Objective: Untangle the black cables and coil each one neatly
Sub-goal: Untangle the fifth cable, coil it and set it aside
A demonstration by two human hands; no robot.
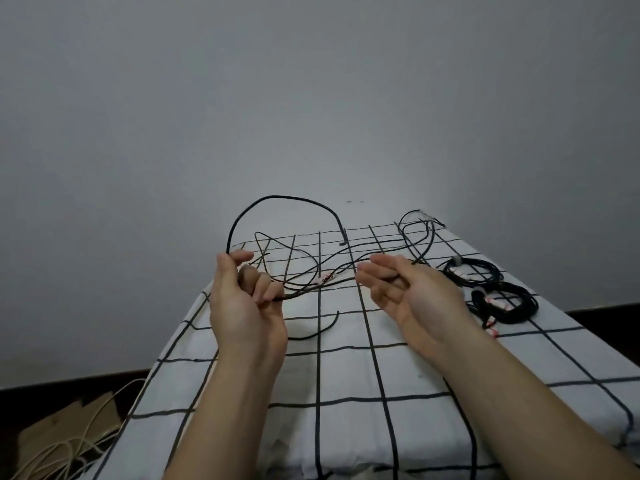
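- Our left hand (242,299) is curled round the cable (287,196), pinching a few strands together. One springy loop stands up above it.
- Our right hand (408,292) is palm-up with loose, spread fingers. The cable just lies across them, no real grip.
- The rest of the cable sags between our hands and trails off over the cloth (346,375) past the right hand, with a loose end below the left hand.
- Feel-wise, we reckon it's thin, light and a bit stiff, since it holds its curve. It's probably prone to kinking if yanked, and not slippery.
- Best hold is likely near a free end, feeding it through the open right hand, not tugging mid-span where the strands cross.
- There's a small pinkish label (325,279) on the cable between our hands. It has some writing, but it's too blurry to read.
- Two finished coils (519,311) sit just right of the right hand with red-and-white tags (498,305), also unreadable.
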